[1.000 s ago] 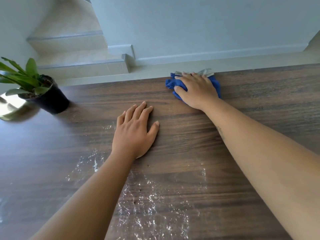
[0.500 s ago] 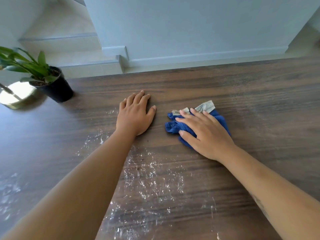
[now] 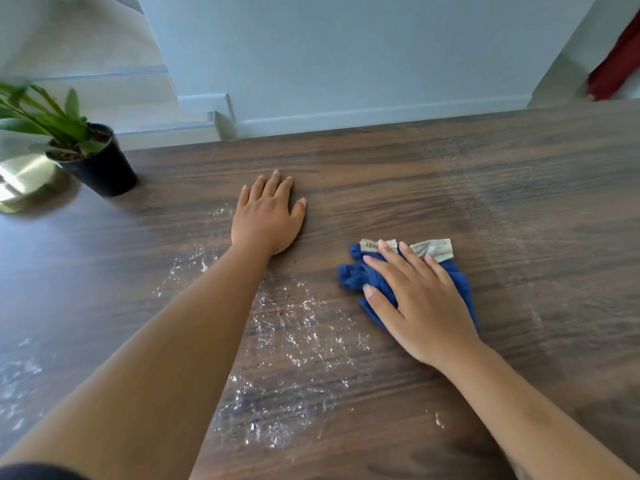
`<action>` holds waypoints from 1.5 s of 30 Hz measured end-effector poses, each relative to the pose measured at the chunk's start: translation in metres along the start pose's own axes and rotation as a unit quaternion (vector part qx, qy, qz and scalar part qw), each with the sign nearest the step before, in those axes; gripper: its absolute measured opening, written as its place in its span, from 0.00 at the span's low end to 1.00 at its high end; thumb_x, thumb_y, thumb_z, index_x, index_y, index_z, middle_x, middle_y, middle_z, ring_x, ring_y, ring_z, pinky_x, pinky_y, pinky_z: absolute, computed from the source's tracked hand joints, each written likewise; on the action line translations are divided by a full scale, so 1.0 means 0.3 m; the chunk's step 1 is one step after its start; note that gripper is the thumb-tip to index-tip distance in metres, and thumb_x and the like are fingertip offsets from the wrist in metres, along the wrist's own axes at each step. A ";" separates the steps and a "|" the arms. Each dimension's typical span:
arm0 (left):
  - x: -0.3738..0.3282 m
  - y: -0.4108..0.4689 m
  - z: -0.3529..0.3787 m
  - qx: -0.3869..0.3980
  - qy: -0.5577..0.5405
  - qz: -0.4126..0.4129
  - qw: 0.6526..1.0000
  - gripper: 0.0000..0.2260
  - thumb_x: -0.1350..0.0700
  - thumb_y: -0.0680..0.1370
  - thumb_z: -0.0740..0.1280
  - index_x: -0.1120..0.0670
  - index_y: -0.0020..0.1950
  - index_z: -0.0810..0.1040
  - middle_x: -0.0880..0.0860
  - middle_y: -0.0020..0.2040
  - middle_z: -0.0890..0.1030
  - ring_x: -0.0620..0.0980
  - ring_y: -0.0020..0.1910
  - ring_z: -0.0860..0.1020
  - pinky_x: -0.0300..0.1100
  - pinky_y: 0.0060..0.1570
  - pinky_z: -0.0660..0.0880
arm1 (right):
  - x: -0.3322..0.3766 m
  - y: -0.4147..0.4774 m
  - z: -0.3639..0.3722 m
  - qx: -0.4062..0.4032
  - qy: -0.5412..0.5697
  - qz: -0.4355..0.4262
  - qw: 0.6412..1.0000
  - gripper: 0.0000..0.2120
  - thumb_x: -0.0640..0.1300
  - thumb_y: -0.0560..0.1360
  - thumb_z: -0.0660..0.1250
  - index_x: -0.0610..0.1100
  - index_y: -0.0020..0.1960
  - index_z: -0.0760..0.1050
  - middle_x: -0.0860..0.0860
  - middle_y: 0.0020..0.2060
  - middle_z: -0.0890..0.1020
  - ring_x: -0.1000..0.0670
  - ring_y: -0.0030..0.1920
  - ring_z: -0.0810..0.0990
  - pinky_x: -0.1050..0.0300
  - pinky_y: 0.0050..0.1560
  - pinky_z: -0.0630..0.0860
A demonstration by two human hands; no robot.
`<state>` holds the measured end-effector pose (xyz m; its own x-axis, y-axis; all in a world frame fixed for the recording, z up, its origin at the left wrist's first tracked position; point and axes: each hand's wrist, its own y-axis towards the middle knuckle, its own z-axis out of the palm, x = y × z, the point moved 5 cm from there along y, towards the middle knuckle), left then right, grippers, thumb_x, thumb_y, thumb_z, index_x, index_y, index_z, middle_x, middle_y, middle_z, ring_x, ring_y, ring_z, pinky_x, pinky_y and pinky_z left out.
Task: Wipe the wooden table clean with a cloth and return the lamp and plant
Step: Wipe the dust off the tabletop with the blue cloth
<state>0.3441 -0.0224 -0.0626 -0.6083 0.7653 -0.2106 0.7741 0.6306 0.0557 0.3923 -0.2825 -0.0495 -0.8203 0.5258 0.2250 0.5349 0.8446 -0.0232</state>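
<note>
So the person's right hand [image 3: 419,299] is pressed flat on a bunched-up blue cloth [image 3: 356,275], right of the middle of the wooden worktop [image 3: 450,174]. The fingers [image 3: 408,261] are straight and a bit spread, pushing down on the cloth rather than curling round it, and they point away from the person and slightly left. The cloth's long side runs the same way as the hand, from near-right to far-left. A pale label [image 3: 433,249] sticks out along its far edge, lying left to right under the fingertips.

The left hand [image 3: 265,216] is palm down on bare wood, well apart from the cloth, with its fingers straight, close together and pointing away, holding nothing.

There's white powder [image 3: 298,327] scattered on the wood between the two forearms, and more at the near-left edge. The wood to the right of the cloth looks mostly free of it.

At the far-left corner sits a plant [image 3: 100,168] in a black pot, upright, leaves leaning left. Just beside it, further left, is a shiny round brass lamp base [image 3: 20,181]; the rest of the lamp is out of shot. Pale stairs [image 3: 138,109] sit behind the worktop.
</note>
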 end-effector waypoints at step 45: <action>-0.006 -0.007 -0.009 0.007 -0.014 -0.003 1.000 0.24 0.46 0.82 0.48 0.48 0.78 0.57 0.50 0.80 0.54 0.52 0.78 0.51 0.51 0.75 0.45 | 0.084 -0.001 0.030 0.008 -0.013 -0.040 0.999 0.29 0.63 0.78 0.41 0.56 0.75 0.59 0.58 0.76 0.58 0.53 0.77 0.50 0.52 0.76 0.45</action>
<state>0.3432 -0.0246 -0.0597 -0.6084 0.7569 -0.2385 0.7724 0.6338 0.0409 0.3696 -0.2686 -0.0527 -0.8649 0.4596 0.2020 0.4651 0.8850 -0.0222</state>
